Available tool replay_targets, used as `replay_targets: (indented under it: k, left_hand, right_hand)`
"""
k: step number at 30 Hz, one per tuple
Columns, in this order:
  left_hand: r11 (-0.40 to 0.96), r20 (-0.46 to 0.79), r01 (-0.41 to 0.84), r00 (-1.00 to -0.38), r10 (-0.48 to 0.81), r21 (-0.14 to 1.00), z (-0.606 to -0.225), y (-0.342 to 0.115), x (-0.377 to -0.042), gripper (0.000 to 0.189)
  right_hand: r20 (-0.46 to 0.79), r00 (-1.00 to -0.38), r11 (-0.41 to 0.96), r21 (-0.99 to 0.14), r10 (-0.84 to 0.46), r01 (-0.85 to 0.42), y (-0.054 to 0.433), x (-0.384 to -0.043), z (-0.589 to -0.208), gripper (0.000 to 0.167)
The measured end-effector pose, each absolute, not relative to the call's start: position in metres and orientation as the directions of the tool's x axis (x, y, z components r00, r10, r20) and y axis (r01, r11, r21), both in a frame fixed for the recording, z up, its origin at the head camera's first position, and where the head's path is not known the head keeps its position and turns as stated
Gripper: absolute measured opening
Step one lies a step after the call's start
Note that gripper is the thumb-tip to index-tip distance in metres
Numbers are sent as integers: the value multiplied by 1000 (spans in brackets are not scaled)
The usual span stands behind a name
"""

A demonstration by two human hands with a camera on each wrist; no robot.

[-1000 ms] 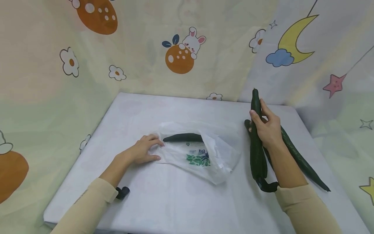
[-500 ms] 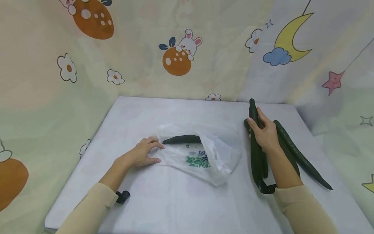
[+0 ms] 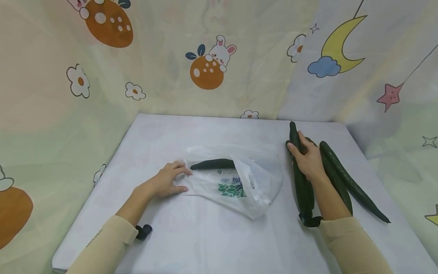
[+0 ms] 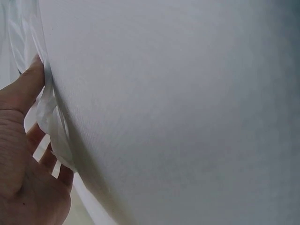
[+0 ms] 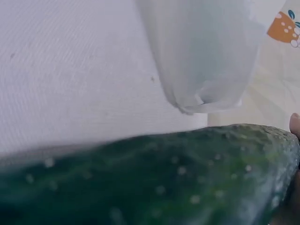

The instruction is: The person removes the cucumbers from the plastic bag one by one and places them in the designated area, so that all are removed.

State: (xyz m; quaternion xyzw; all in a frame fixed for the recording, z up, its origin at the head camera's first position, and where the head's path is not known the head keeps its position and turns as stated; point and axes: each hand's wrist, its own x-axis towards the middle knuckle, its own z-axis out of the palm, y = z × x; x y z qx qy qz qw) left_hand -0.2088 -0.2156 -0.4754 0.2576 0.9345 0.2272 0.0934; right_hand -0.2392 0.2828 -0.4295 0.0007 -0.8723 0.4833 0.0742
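My right hand (image 3: 308, 158) grips a dark green cucumber (image 3: 301, 186) near its far end, thumb on the left and fingers on the right. More cucumbers lie close by: one (image 3: 335, 179) passes under the forearm, another (image 3: 357, 184) lies farther right. The held cucumber (image 5: 178, 173) fills the lower right wrist view. My left hand (image 3: 169, 178) rests with spread fingers on the left edge of a white plastic bag (image 3: 226, 205) with a green leaf print. A cucumber (image 3: 213, 164) shows inside the bag, its right part hidden by the plastic.
A white-covered table (image 3: 205, 247) lies under everything. Behind it hangs a cloth backdrop (image 3: 164, 57) with cartoon prints. A small black device (image 3: 143, 231) sits at the left cuff and another (image 3: 309, 220) at the right wrist.
My right hand and the held cucumber have lowered slightly and shifted a little left, closer to the table. More of the cucumber beneath the forearm shows now. My left hand stays at the bag.
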Motion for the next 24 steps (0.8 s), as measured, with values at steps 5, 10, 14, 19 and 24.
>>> replay_targets:
  k: [5,10,14,19,24]
  left_hand:
    - [762,-52,445,-848,527,471,-478,-216,-210,47]
    - [769,-58,434,-854,517,469,-477,-216,-210,47]
    - [772,-47,432,-859,509,465,-474,-217,-211,47]
    - [768,-43,431,-860,509,474,-479,-218,-210,47]
    - [775,-63,428,-857,511,466,-483,-218,-209,47]
  right_hand:
    - [134,-988,610,-790,72,-62,282,-243,-437,75]
    - [177,-981,662,-745,77,-83,281,-249,-443,73]
    - [176,-982,688,-721,70,-80,281,-258,-448,74]
    - [164,-986,717,-691,33,-91,282,-264,-457,75]
    - [202,-979,761,-632,-18,-144,281,-265,-468,71]
